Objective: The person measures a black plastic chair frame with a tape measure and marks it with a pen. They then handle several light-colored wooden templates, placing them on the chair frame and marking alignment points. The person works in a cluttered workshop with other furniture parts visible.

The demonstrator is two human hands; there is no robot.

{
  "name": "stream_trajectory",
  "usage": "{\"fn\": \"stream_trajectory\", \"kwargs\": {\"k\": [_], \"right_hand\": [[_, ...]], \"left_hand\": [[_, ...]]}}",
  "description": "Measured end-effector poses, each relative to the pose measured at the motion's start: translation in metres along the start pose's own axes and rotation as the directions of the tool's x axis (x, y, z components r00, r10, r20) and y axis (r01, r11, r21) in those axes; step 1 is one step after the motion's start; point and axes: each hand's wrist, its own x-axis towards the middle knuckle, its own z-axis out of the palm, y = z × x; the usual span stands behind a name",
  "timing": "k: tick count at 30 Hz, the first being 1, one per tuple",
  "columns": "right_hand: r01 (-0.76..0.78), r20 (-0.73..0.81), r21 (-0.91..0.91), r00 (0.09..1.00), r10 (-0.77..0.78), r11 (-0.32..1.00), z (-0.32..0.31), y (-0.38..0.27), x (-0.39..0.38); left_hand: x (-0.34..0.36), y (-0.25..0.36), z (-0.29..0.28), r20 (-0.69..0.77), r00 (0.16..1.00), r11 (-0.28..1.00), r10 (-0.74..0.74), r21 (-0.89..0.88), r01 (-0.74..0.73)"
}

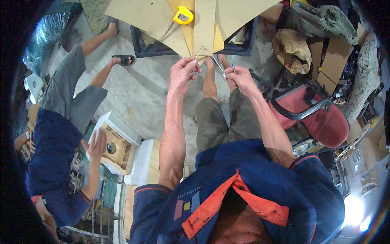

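Broad tan sheets (142, 16) spread across the top, narrowing toward the person's hands. The left hand (181, 75) has its grip pinched narrow near their tip; what it holds cannot be told. The right hand (242, 79) grips a thin metal tool (219, 66) just beside the sheets. A yellow tape measure (183, 15) lies on them.

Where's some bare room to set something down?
Bare: the tan board left of the yellow tape measure, and the concrete floor between the co-worker's sandal and the person's left forearm. Crowded: the right side, around the brown bag and red chair.
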Motion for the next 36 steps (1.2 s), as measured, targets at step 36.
{"fn": "stream_trajectory", "kwargs": {"k": [36], "right_hand": [[-0.113,0.202,-0.383,0.958,0.203,0.917,-0.096,-0.03,-0.093]], "left_hand": [[0.03,0.053,0.027,0.33,0.898,0.878,0.29,-0.465,-0.113]]}}
